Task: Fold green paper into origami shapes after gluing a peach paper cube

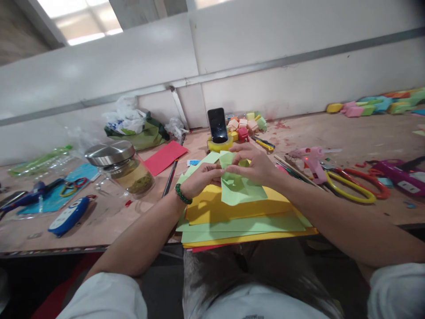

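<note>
Both hands meet over a light green paper sheet (241,189) that is partly folded. My left hand (201,178), with a green bead bracelet at the wrist, pinches the sheet's left side. My right hand (254,165) grips its upper part with curled fingers. The sheet lies above a stack of yellow and green paper sheets (239,217) at the table's front edge.
A glass jar with a metal lid (121,168) stands left, next to a red sheet (165,157). A phone (217,125) leans upright on a yellow tape roll. Small paper boxes (247,125), a pink glue gun (308,160), scissors (352,186) and a blue tool (68,215) lie around.
</note>
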`<state>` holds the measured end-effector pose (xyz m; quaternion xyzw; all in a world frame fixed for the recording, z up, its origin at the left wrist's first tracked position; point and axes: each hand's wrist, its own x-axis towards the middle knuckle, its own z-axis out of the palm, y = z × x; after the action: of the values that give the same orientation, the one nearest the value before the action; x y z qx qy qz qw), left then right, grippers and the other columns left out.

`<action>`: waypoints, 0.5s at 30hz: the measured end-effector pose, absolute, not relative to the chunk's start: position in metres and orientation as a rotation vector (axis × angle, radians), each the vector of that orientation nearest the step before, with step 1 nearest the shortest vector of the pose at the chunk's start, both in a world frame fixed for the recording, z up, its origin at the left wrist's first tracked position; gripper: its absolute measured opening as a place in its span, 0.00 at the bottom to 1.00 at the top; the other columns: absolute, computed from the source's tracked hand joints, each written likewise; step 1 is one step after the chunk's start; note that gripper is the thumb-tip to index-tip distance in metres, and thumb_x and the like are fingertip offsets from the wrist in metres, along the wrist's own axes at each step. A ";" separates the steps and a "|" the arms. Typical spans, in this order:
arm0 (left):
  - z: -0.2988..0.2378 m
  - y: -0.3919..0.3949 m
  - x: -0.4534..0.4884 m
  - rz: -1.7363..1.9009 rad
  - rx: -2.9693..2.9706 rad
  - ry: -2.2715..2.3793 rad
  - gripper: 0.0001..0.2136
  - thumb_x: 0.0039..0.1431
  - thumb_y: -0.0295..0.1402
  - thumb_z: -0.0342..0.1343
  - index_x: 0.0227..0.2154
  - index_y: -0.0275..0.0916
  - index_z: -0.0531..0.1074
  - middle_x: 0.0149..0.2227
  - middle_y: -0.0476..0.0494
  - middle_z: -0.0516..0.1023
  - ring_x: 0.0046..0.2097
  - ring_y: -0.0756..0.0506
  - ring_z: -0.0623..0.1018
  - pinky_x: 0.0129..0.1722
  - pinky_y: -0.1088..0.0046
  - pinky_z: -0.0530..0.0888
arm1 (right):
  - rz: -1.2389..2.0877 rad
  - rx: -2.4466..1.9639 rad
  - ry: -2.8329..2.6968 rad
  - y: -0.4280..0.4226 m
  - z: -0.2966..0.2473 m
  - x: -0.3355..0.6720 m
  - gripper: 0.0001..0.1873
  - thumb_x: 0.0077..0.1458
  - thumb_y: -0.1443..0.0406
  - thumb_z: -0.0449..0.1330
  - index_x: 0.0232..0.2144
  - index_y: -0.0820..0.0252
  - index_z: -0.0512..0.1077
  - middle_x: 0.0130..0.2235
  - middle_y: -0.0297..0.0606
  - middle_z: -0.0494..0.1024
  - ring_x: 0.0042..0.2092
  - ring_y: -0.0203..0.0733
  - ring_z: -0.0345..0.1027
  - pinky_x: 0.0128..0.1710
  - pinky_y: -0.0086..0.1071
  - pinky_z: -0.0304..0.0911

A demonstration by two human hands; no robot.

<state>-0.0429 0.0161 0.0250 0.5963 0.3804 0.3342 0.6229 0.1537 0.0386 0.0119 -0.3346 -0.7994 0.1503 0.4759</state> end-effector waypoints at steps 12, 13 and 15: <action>0.028 0.014 -0.041 0.756 1.451 0.902 0.11 0.42 0.37 0.65 0.21 0.35 0.70 0.22 0.54 0.64 0.26 0.54 0.66 0.30 0.76 0.67 | 0.231 -0.723 -2.050 0.043 0.006 0.153 0.11 0.53 0.60 0.65 0.21 0.57 0.78 0.50 0.44 0.79 0.49 0.51 0.72 0.49 0.47 0.67; 0.028 0.013 -0.041 0.753 1.450 0.905 0.12 0.42 0.36 0.65 0.21 0.35 0.70 0.22 0.54 0.64 0.26 0.54 0.66 0.30 0.77 0.67 | 0.216 -0.713 -2.062 0.043 0.006 0.153 0.11 0.53 0.61 0.65 0.21 0.58 0.77 0.50 0.43 0.79 0.49 0.51 0.71 0.49 0.47 0.67; 0.029 0.013 -0.041 0.749 1.444 0.908 0.11 0.42 0.37 0.65 0.21 0.35 0.71 0.22 0.54 0.65 0.26 0.54 0.66 0.31 0.77 0.68 | 0.187 -0.699 -2.080 0.043 0.006 0.153 0.12 0.54 0.62 0.63 0.21 0.58 0.77 0.51 0.43 0.79 0.49 0.51 0.71 0.49 0.47 0.67</action>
<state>-0.0406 0.0133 0.0285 0.6221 0.3912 0.3226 0.5966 0.1527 0.0427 0.0061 -0.2832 -0.8423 0.0755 0.4524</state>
